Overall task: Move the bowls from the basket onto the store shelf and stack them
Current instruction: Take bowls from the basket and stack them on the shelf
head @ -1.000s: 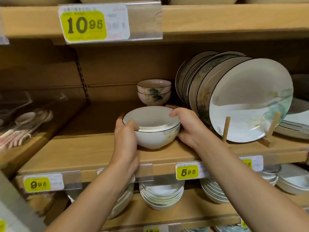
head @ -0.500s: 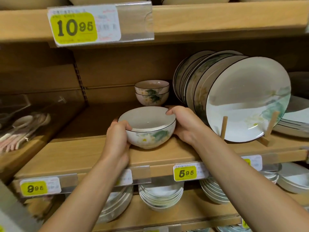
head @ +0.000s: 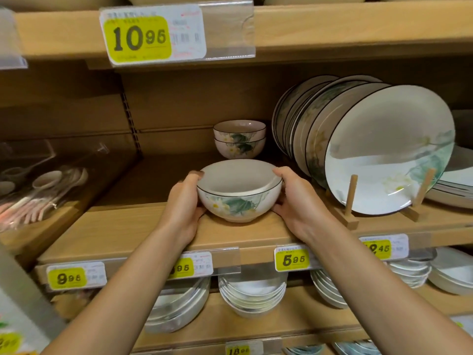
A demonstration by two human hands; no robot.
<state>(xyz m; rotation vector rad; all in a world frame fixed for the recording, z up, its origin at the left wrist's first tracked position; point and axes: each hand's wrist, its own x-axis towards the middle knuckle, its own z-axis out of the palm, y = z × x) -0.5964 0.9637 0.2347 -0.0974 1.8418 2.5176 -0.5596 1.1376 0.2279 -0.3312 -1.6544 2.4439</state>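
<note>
Both hands grip one bowl [head: 238, 201] on the middle shelf [head: 122, 229], near its front edge. The left hand [head: 183, 203] curls round the bowl's 9 o'clock side with its thumb on the rim. The right hand [head: 297, 201] does the same at 3 o'clock. The bowl is white with a black rim line and a green leaf print, upright, and its foot seems to meet the shelf. At 12 o'clock from it, further back, stands a stack of two matching bowls [head: 239, 139], apart from the held one. At 2 o'clock, plates [head: 384, 149] lean upright in a wooden rack [head: 350, 201]. At 9 o'clock, well apart, lie spoons [head: 38, 193].
</note>
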